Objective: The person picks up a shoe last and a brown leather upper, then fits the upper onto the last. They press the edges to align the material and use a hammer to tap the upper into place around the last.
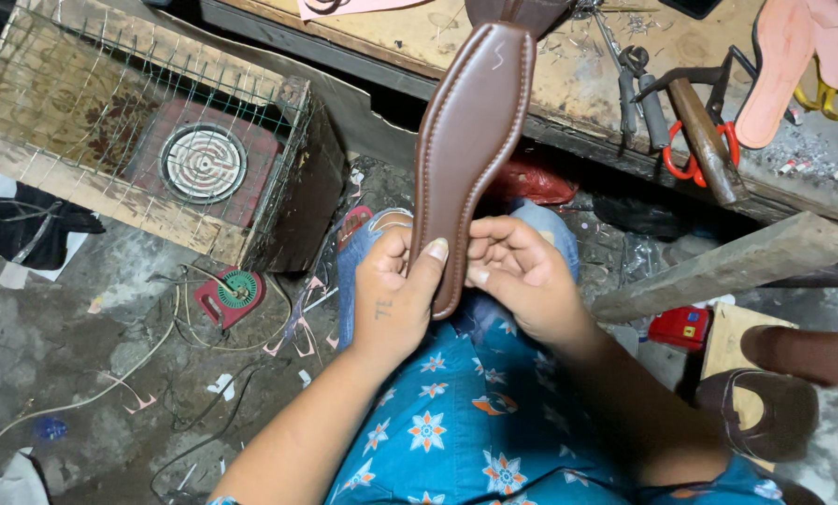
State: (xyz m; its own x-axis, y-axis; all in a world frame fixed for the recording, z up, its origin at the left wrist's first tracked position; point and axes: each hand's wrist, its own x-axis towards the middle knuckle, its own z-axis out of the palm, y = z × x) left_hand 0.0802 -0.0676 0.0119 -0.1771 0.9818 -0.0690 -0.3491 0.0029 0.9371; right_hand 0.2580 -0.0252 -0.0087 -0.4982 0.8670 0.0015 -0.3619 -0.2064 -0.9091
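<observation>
Cluttered workbench (494,56) behind; both hands' grip holds brown insole's (470,131) heel.

Workbench (568,89) w/ hammer (704,140), pliers (638,93), pink insoles (783,65).

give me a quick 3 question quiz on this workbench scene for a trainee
1. True or false: both hands grip the brown stitched insole at its lower end.
2. What stands inside the wire-covered wooden box? A) round coil heater B) paint tin C) shoe
3. Which tool on the bench has red handles?

Key:
1. True: left hand and right hand pinch the bottom.
2. A, the heater.
3. The pliers, under a wooden-handled hammer.
</observation>
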